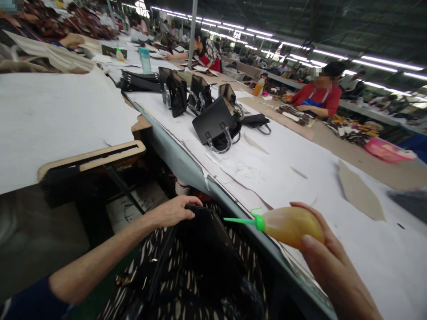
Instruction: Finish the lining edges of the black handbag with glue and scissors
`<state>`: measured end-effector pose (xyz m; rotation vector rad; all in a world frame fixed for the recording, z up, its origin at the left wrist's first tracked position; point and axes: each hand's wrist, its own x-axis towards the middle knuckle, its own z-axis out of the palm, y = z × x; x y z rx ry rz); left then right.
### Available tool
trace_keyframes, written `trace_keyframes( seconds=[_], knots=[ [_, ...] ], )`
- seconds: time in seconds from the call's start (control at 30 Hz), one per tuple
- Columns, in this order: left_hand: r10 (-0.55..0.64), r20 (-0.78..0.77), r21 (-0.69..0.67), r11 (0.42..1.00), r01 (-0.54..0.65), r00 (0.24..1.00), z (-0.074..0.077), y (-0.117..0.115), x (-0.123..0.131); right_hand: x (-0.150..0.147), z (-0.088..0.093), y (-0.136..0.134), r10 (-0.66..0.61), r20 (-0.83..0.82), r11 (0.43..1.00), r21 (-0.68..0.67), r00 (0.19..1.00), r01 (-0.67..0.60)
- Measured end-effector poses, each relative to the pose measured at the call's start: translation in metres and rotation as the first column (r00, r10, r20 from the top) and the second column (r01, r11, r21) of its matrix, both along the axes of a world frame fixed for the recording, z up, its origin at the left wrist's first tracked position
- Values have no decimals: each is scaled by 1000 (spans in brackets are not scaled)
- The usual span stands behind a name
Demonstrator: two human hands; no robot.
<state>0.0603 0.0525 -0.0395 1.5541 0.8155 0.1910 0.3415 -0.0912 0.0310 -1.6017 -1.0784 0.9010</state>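
Observation:
My left hand grips the top edge of a black bag, which rests on my lap over dark patterned clothing. In my right hand is a squeeze bottle of yellowish liquid, held on its side. Its green nozzle points left, a little to the right of the bag's upper edge and apart from it. The lower part of the bag is dark and hard to make out.
Several black handbags stand on the white table, near a blue-capped bottle. A wooden-edged stand is at the left. A person in red works across the table. Beige pieces lie at right.

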Motion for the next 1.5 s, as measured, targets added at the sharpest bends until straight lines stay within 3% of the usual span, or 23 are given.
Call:
trace_keyframes(
  seconds=[0.17,0.53,0.87,1.1,1.5],
  knots=[
    [5,12,26,1000,-5,1000,-1,-1,5,6,13,14,77,257,996,-62,963,-63],
    [14,-43,112,994,-9,999,-6,3,16,-15,19,39,238,481,967,-195,844,-162],
    [23,-61,150,989,-13,998,-4,3,17,-28,30,54,395,537,918,-218,745,-330],
    [1,-45,141,990,5,999,-10,5,17,-35,33,60,430,551,901,-213,715,-378],
    [28,-33,154,988,-23,999,-13,5,18,-51,43,67,489,644,846,-185,588,-501]
  ],
)
